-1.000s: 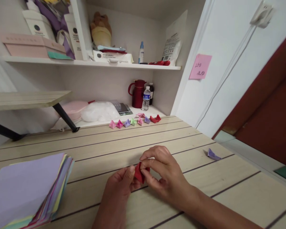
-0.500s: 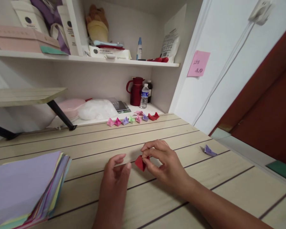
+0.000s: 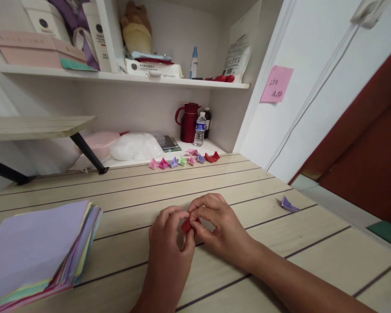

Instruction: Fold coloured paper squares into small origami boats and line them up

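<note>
A small folded red paper piece [image 3: 186,225] sits between my two hands just above the wooden table [image 3: 133,191]. My left hand [image 3: 170,248] pinches its left side with thumb and fingers. My right hand [image 3: 217,228] grips its right side, fingers curled over the top. Most of the red paper is hidden by my fingers. A thick stack of coloured square papers [image 3: 35,248], lilac on top, lies at the near left.
A row of several small folded paper pieces [image 3: 184,160] in pink, purple, green and red lines the table's far edge. One purple folded piece [image 3: 289,204] lies alone at the right. A red jug [image 3: 188,122], water bottle [image 3: 200,129] and shelf clutter stand behind.
My left hand, which had let go and hovered open half a second ago, has closed on the red paper again. Both hands now hold it together.
</note>
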`<state>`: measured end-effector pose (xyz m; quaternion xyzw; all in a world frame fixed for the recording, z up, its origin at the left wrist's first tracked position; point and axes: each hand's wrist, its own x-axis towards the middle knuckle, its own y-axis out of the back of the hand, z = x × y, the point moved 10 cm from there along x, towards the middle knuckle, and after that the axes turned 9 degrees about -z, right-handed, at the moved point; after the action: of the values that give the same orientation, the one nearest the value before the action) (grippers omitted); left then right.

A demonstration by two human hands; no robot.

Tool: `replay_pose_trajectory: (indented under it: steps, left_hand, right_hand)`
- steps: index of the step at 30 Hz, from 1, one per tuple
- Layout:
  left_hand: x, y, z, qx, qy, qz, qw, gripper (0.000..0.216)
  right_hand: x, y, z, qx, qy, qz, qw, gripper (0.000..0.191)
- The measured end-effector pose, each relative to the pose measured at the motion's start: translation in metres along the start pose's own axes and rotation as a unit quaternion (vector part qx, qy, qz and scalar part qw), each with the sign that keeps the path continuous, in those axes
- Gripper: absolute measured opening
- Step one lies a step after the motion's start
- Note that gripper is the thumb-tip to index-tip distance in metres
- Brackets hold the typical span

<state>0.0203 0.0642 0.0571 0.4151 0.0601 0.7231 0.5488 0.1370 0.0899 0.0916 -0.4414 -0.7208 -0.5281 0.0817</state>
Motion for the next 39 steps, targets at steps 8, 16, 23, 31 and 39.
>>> replay_pose_trajectory:
  steps: [8, 16, 23, 31, 39]
  left_hand:
    - [-0.002, -0.011, -0.02, -0.02, 0.09, -0.051, 0.994, 0.015]
    - [0.0, 0.003, -0.008, -0.025, 0.028, -0.001, 0.999, 0.016]
    - [-0.005, 0.004, 0.014, 0.095, -0.11, -0.022, 0.989, 0.039]
    - [-0.016, 0.0, 0.046, 0.281, -0.29, -0.029, 0.914, 0.043]
    - [-0.018, -0.01, 0.054, 0.28, -0.334, -0.016, 0.9, 0.029]
  right_hand:
    - [0.0, -0.012, 0.007, 0.021, -0.02, -0.039, 0.999, 0.021]
    - [0.001, -0.013, 0.028, 0.052, -0.104, -0.035, 0.993, 0.017]
    - [0.002, -0.003, 0.047, 0.092, -0.126, -0.021, 0.988, 0.02]
    - [0.002, -0.001, 0.04, 0.067, -0.117, -0.033, 0.99, 0.02]
    - [0.002, -0.007, 0.035, 0.048, -0.109, -0.064, 0.991, 0.018]
